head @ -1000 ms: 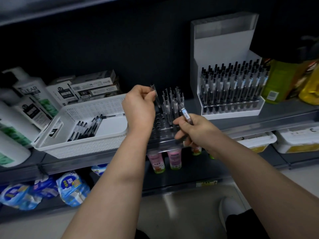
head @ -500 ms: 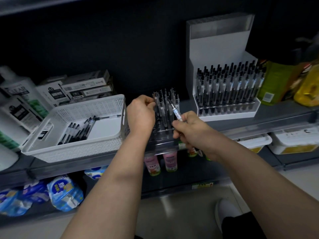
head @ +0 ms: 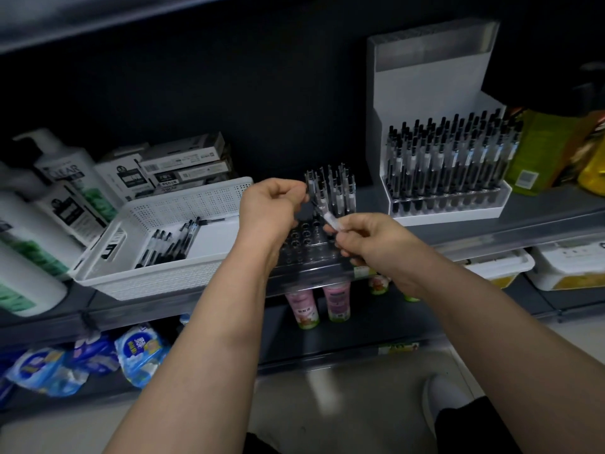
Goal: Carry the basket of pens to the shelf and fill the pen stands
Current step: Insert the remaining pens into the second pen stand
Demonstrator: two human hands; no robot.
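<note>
A white perforated basket (head: 183, 280) sits on the grey shelf, with several black pens (head: 170, 244) lying in it. To its right stands a clear pen stand (head: 304, 253); upright pens (head: 337, 191) fill its back rows and its front holes are empty. My left hand (head: 271, 208) has its fingers curled, and the fingertips pinch an upright pen at the stand's back left corner. Over the empty holes, my right hand (head: 370, 244) pinches a pen (head: 330, 220) that is tilted up and to the left. A white display stand (head: 451, 211) full of pens is at the right.
Shampoo bottles (head: 65, 178) and stacked boxes (head: 183, 165) crowd the shelf left of and behind the basket. Green and yellow packs (head: 550, 149) stand at the far right. The lower shelf holds pink bottles (head: 302, 306), blue packets (head: 131, 352) and white tubs (head: 569, 267).
My left hand lowered its pen into the stand's back left corner. My right hand lifted its pen and moved it left, over the stand's empty holes.
</note>
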